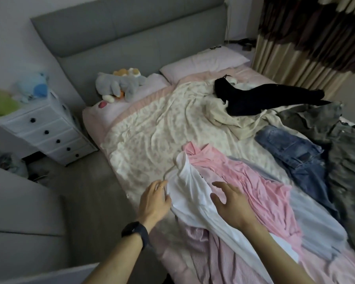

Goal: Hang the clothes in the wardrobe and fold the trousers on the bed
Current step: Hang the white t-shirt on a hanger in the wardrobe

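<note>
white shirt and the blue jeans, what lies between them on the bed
In the head view, a pink garment and a pale blue garment lie between the white shirt and the blue jeans.

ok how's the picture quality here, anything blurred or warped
Head view: dim, flat light with no glare; the wide lens bows the headboard and leans the curtain; the green plush at left and the grey clothes at right are smeared; the white shirt mid-frame looks fairly sharp.
</note>
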A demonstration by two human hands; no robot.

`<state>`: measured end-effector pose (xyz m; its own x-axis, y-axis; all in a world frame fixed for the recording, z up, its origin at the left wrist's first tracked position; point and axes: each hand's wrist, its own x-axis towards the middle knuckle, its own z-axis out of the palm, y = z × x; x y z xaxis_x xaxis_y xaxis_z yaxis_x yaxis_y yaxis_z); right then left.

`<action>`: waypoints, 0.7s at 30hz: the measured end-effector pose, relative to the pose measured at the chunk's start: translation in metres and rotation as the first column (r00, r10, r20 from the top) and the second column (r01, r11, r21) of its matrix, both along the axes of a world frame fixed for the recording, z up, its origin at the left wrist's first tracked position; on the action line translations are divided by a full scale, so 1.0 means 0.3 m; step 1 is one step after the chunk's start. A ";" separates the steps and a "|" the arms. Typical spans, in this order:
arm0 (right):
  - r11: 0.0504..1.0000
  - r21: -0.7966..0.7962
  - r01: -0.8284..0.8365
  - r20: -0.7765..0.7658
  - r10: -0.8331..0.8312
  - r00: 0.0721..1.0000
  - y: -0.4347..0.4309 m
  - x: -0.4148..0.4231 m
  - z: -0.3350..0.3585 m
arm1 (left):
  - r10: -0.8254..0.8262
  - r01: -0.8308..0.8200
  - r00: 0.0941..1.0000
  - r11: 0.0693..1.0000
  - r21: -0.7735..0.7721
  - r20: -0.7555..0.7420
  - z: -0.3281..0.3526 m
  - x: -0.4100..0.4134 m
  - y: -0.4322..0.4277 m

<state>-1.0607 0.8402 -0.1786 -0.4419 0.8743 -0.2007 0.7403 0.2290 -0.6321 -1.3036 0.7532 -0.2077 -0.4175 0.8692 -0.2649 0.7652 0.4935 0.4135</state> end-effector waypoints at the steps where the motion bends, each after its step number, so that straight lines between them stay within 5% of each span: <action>1: 0.999 -0.042 -0.002 0.031 0.003 1.000 0.031 -0.033 -0.030 | 0.011 -0.010 0.999 1.000 -0.012 0.032 -0.027 -0.014 0.027; 11: 0.942 -0.329 0.062 0.251 0.024 0.968 0.359 -0.425 -0.352 | 0.083 -0.015 0.921 0.984 -0.178 0.381 -0.310 -0.198 0.321; 21: 0.842 -0.494 0.215 0.212 -0.123 0.969 0.266 -0.494 -0.463 | 0.251 -0.095 0.678 0.962 -0.256 0.691 -0.408 -0.190 0.418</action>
